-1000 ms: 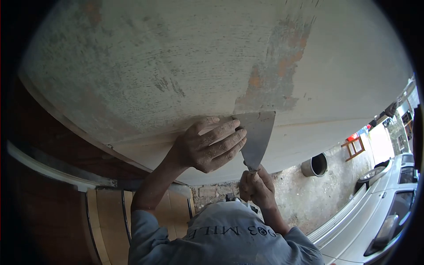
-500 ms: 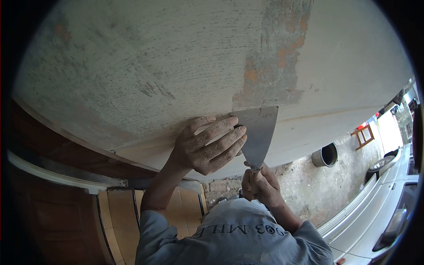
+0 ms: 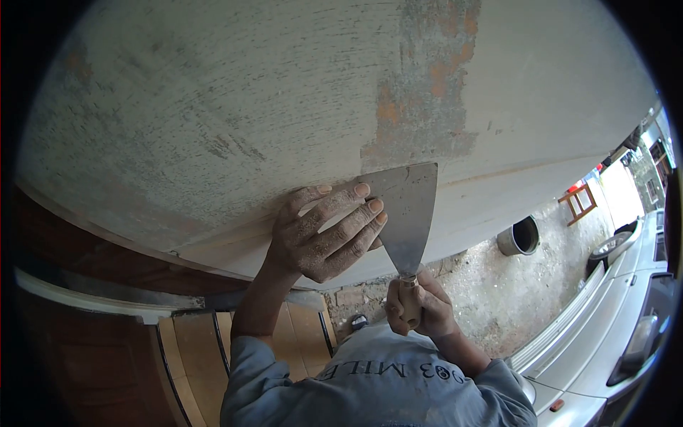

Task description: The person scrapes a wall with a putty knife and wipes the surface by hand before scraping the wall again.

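Observation:
A wide metal scraper (image 3: 407, 213) with a wooden handle stands nearly upright in view, its broad edge at the wall. My right hand (image 3: 425, 306) is closed around the handle below the blade. My left hand (image 3: 324, 233) is dusty, its fingers stretched out and slightly apart, with the fingertips at the blade's left edge. Just beyond the blade is the painted wall (image 3: 284, 92), with a rough, worn surface. A grey and orange stripped patch (image 3: 420, 121) runs up the wall above the blade. Whether my left thumb presses on anything is hidden.
A white car (image 3: 612, 320) is parked at the right. On the concrete ground (image 3: 512, 306) stand a dark-mouthed bucket (image 3: 521, 238) and a wooden stool (image 3: 580, 206). Tan tiled steps (image 3: 284, 334) and a dark brown door (image 3: 92, 349) lie at the lower left.
The wall, scraper and both hands have shifted slightly left in view. The blade faces the camera a little more, and more of the handle shows. My right hand keeps its grip.

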A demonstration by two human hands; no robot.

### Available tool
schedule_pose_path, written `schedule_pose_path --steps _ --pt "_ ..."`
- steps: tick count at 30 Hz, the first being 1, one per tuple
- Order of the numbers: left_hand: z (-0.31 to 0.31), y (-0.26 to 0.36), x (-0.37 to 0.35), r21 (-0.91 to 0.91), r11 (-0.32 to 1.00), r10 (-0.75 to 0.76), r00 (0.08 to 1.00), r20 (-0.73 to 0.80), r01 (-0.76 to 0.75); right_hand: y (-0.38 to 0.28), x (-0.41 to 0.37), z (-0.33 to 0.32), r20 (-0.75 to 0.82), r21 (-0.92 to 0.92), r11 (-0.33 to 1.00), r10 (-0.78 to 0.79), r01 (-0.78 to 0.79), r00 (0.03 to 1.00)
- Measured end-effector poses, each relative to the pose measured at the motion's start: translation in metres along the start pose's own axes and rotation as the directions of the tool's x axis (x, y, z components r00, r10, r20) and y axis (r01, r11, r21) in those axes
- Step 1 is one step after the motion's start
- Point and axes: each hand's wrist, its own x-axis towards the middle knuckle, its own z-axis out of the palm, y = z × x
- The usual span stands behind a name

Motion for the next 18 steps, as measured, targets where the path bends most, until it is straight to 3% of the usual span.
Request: schedule_pose_path --steps 4,13,18 --pt "0.003 0.001 -0.002 0.014 1.000 -0.005 1.000 -0.026 0.005 -0.003 -0.004 0.001 -0.080 -0.043 0.999 -0.002 -0.001 0.997" --pt "0.001 0.000 0.001 0.005 1.000 -0.007 1.000 -0.026 0.007 0.001 -0.008 0.006 -0.082 -0.024 1.000 -0.019 0.017 0.996" --pt "0.002 0.001 0.001 0.002 1.000 -0.025 0.999 -0.024 0.025 -0.001 -0.006 0.016 -0.146 -0.079 0.991 -0.114 0.104 0.983"
